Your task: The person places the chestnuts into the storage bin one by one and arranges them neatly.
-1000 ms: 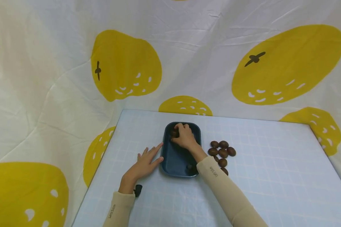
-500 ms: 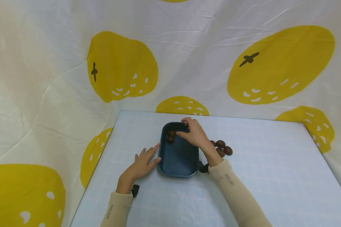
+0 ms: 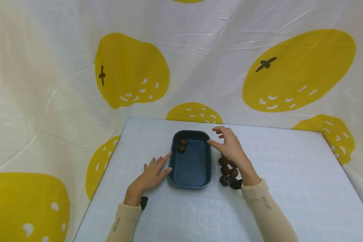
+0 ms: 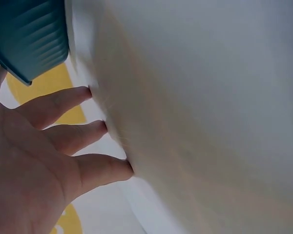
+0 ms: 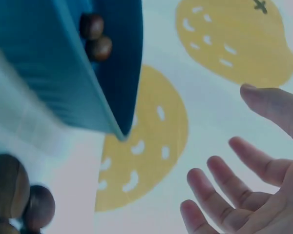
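Lifted clear of the blue tray (image 3: 190, 168), the right hand (image 3: 231, 149) now hangs empty over the loose chestnuts (image 3: 225, 170) to its right.

Head view: two chestnuts (image 3: 182, 145) lie in the tray's far left corner; the left hand (image 3: 149, 177) rests flat against its left rim, fingers straight. Left wrist view: fingers (image 4: 63, 105) spread on the table, tray edge (image 4: 29, 34) just beside. Right wrist view: fingers (image 5: 224, 192) loosely spread, holding nothing; the pile (image 5: 19, 195), partly blurred, seems near. Judged mid-transfer, next comes pinching another chestnut.
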`<move>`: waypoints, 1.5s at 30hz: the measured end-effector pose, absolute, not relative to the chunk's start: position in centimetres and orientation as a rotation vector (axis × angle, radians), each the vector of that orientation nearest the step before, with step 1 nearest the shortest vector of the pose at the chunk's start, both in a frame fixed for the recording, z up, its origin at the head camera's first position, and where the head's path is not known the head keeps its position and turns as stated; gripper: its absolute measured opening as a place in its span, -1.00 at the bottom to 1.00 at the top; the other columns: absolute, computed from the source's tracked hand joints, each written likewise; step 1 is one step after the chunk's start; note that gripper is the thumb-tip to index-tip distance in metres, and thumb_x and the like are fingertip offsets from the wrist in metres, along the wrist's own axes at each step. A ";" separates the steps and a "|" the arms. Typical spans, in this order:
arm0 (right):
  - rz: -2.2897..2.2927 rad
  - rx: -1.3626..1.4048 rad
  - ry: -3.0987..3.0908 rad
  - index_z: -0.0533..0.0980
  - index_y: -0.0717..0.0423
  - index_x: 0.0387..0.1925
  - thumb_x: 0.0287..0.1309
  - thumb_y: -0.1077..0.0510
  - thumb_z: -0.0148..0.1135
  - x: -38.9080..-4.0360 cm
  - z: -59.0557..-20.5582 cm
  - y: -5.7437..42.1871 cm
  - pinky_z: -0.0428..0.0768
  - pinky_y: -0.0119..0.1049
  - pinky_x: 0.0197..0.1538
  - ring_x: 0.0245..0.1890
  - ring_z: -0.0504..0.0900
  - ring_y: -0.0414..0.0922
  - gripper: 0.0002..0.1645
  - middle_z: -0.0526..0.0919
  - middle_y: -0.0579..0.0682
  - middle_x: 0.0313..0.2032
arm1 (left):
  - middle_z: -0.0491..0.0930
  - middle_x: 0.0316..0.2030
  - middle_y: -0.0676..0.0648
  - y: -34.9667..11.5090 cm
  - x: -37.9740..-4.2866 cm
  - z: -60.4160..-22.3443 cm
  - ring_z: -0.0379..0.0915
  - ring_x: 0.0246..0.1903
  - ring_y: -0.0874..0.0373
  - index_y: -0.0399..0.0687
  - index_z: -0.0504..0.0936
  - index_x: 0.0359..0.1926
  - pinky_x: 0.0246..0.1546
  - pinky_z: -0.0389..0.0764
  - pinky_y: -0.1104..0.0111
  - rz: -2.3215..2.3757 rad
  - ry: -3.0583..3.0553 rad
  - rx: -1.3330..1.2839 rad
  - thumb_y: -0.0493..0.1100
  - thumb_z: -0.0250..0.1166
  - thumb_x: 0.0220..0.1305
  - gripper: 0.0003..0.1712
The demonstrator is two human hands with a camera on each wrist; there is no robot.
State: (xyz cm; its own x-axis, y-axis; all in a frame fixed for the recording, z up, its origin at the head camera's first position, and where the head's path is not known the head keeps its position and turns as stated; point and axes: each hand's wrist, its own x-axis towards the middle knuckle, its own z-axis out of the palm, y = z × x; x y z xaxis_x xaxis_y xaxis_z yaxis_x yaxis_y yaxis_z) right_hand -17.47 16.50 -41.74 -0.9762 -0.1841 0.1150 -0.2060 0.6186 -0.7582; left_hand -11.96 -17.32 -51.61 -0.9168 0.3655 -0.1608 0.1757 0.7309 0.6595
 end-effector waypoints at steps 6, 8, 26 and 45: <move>1.267 0.315 -2.781 0.44 0.15 0.25 0.23 0.01 0.41 -16.6 -41.4 18.6 0.51 0.16 0.08 0.09 0.49 0.19 -0.37 0.48 0.23 0.14 | 0.01 0.54 -0.10 -17.3 -12.0 -51.6 -0.35 0.48 -0.38 0.62 -0.11 0.56 0.24 -0.37 -0.46 0.967 2.649 0.418 0.43 -0.06 0.43 -0.22; 1.245 0.309 -2.783 0.45 0.16 0.24 0.23 0.01 0.40 -16.4 -41.4 19.3 0.50 0.17 0.07 0.09 0.49 0.20 -0.38 0.49 0.24 0.14 | 0.01 0.54 -0.10 -17.3 -12.1 -51.6 -0.35 0.48 -0.38 0.62 -0.11 0.56 0.24 -0.37 -0.46 0.966 2.647 0.414 0.43 -0.06 0.43 -0.22; 1.167 0.248 -2.721 0.49 0.22 0.18 0.26 0.11 0.38 -14.9 -44.5 24.8 0.40 0.26 0.08 0.07 0.47 0.26 -0.48 0.45 0.29 0.11 | 0.03 0.53 -0.15 -17.3 -11.9 -51.4 -0.35 0.48 -0.40 0.58 -0.08 0.57 0.24 -0.37 -0.46 0.959 2.645 0.400 0.43 -0.06 0.43 -0.22; 1.177 0.080 -2.908 0.47 0.29 0.20 0.27 0.12 0.35 -15.3 -50.2 28.7 0.41 0.29 0.11 0.13 0.41 0.36 -0.46 0.44 0.42 0.16 | 0.08 0.51 -0.20 -17.2 -11.9 -51.6 -0.30 0.45 -0.46 0.51 -0.03 0.58 0.21 -0.35 -0.49 0.982 2.673 0.418 0.38 -0.02 0.45 -0.22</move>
